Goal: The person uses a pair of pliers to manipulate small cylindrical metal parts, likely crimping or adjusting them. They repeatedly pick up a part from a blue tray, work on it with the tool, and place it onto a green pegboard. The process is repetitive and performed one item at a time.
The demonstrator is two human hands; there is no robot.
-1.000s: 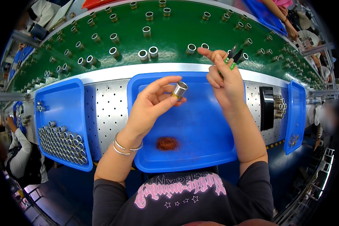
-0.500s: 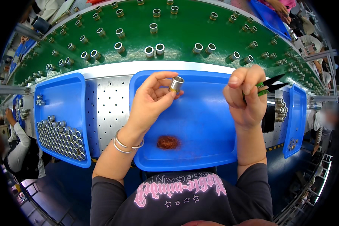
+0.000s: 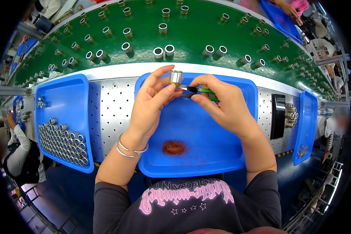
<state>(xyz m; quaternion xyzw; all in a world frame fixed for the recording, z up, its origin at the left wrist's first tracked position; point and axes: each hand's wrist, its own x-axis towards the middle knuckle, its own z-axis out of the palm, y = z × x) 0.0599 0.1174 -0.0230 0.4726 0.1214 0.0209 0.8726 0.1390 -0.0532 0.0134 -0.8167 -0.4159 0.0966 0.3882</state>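
Silver metal cylinder [image 3: 176, 77] up over blue tray [image 3: 206, 146], left hand [image 3: 154, 91] fingers clamped on it, right hand [image 3: 227, 102] fingers gripping green-handled snips [image 3: 204, 90] near its lower end. Looks mid-work; loads more cylinders [image 3: 126, 48] on green surface [image 3: 199, 33], can't tell which are done.

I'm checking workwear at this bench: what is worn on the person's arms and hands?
Short, dark grey sleeves leave both forearms bare. Slim silver-coloured bangles circle the left wrist; none shows on the right. Neither the left hand nor the right hand wears a glove.
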